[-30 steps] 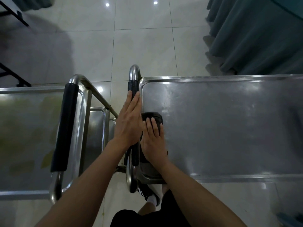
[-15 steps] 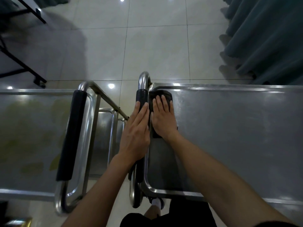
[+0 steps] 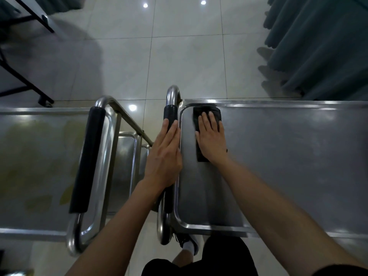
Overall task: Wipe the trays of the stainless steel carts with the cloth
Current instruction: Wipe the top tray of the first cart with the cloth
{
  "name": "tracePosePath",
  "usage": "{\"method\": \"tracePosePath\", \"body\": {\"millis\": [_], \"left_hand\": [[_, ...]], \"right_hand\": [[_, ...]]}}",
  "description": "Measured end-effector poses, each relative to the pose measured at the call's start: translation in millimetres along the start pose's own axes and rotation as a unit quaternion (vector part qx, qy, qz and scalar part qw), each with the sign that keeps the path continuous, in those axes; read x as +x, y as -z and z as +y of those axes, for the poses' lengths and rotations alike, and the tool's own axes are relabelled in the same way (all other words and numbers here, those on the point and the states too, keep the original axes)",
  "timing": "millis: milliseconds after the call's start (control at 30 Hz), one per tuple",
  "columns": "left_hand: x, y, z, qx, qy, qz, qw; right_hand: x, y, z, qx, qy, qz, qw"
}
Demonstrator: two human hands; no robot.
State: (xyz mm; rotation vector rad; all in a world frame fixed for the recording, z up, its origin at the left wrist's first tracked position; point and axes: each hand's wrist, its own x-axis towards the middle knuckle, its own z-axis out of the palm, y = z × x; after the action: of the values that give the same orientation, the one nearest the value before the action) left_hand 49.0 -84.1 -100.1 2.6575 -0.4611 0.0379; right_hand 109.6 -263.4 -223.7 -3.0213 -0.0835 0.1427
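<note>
The dark cloth (image 3: 207, 124) lies flat in the far left corner of the right-hand cart's top tray (image 3: 288, 166), close against the far rim. The right hand (image 3: 211, 140) presses it down with straight, lightly spread fingers; nothing is pinched. The left hand (image 3: 165, 156) rests flat along the tray's left edge, its fingers together and straight over the black-padded handle (image 3: 170, 114), seemingly steadying the cart.

As for progress, the right tray shows a dull, streaky sheen but no clear line between wiped and unwiped metal, so I cannot tell how much is finished; with the cloth at a corner, most of the wide surface toward the right edge probably remains. The left cart's tray (image 3: 39, 156) carries yellowish-green smears and looks not yet wiped. A lower shelf (image 3: 123, 166) shows between the two carts. Beyond lie the tiled floor (image 3: 179, 56) and a dark curtain (image 3: 322, 46).
</note>
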Motion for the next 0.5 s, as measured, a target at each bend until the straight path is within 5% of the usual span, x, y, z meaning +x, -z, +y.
{"method": "tracePosePath", "body": {"millis": [500], "left_hand": [[-44,6,5,0.058,-0.062,-0.019,0.996]], "right_hand": [[-139,-1,-8,0.021,-0.106,-0.031,0.994]]}}
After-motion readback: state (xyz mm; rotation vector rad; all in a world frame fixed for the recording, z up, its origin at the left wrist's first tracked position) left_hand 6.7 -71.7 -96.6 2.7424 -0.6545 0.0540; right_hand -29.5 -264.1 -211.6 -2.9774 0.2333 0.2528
